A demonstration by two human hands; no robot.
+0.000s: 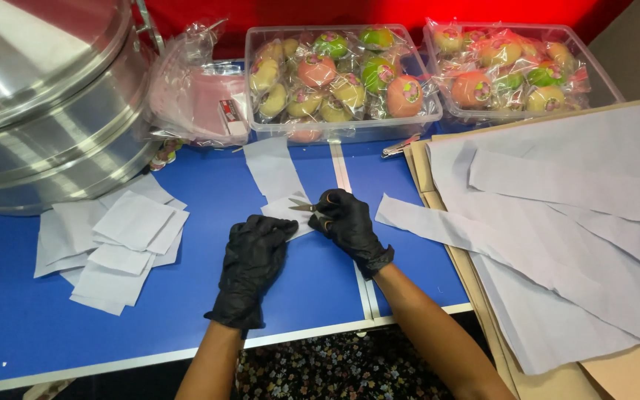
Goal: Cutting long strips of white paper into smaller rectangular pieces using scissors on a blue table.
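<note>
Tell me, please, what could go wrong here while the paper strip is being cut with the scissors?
The left hand pins the paper strip right beside the scissors in the right hand, so a gloved fingertip might get nipped. The strip lies loose on the blue table, so the cut could run crooked. The pile of cut squares could scatter if brushed.

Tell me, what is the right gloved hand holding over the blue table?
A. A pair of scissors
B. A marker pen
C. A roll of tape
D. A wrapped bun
A: the right hand grips a pair of scissors whose blades point left onto the white paper strip.
</note>
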